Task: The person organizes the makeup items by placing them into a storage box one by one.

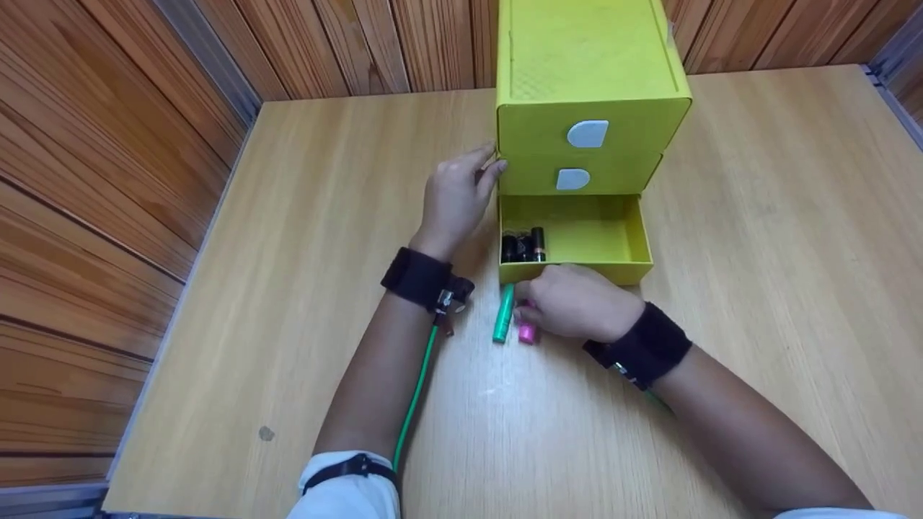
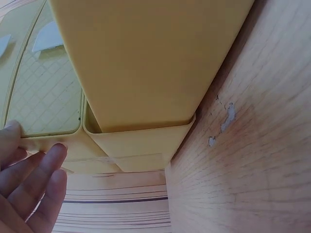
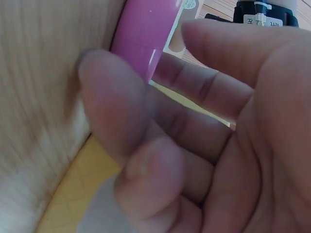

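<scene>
A yellow drawer box stands at the back. My left hand rests at its left front edge, fingertips right at the corner in the left wrist view. The bottom drawer is pulled out. Several small black cylinders sit in its left side. In front of the drawer my right hand is low over the table, fingers curled around one end of a pink tube, the thumb apart from it. To the left of the pink one, a green tube lies on the table.
Two upper drawers with white tabs are closed above the open one. The wooden table reaches back to a plank wall, with another plank wall at the left. A green cable runs along the left forearm.
</scene>
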Available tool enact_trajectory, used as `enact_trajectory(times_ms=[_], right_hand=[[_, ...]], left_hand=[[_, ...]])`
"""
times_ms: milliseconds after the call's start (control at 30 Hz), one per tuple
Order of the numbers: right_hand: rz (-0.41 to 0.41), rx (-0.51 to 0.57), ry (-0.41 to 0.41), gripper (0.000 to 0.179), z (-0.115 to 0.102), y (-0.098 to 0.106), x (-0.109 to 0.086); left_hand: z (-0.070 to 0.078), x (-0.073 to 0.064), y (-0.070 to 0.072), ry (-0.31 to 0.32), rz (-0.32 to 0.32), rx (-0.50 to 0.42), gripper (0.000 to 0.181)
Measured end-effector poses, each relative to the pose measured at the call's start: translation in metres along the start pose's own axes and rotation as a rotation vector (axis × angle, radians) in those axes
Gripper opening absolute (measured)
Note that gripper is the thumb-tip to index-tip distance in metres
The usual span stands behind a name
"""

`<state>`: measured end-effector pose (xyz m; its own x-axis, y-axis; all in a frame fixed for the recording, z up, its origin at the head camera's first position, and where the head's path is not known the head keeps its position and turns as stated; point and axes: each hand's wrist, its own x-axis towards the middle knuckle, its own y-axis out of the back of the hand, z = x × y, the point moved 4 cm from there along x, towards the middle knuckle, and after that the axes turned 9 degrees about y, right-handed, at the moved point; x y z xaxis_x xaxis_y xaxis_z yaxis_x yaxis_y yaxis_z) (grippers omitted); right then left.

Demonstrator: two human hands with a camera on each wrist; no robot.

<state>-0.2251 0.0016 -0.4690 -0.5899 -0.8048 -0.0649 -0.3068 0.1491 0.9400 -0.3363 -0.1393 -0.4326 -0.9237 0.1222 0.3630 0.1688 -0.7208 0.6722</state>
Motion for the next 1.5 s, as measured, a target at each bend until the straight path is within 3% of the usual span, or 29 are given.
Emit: enact_trajectory(times_ms=[200,367,667,1067,1500], right_hand=[[-0.008,-0.016,-0.036,0.021,0.001,0.001,-0.001],[-0.065,-0.037,-0.056,0.025,0.001,-0.001,-0.001],[-0.109,0.003,-0.092,0.019,-0.001,0.003,-0.005],[-0.148,0.017,-0.1,0.012,-0.005,0.008,-0.007],[-0.088,0.022,-0.085,0.017,-0.006,0.022,-0.01]], left_hand=[[0.001,0.001,0.0,0.005,-0.002,-0.007,0.036],[-0.001,-0.002,0.001,0.022,0.001,-0.007,0.035],[0.001,-0.001,0.004,-0.027,0.03,0.008,0.035],[-0.003,-0.002,0.003,0.006,0.016,-0.01,0.035],[-0.001,0.0,0.001,0.028,-0.008,0.001,0.037]])
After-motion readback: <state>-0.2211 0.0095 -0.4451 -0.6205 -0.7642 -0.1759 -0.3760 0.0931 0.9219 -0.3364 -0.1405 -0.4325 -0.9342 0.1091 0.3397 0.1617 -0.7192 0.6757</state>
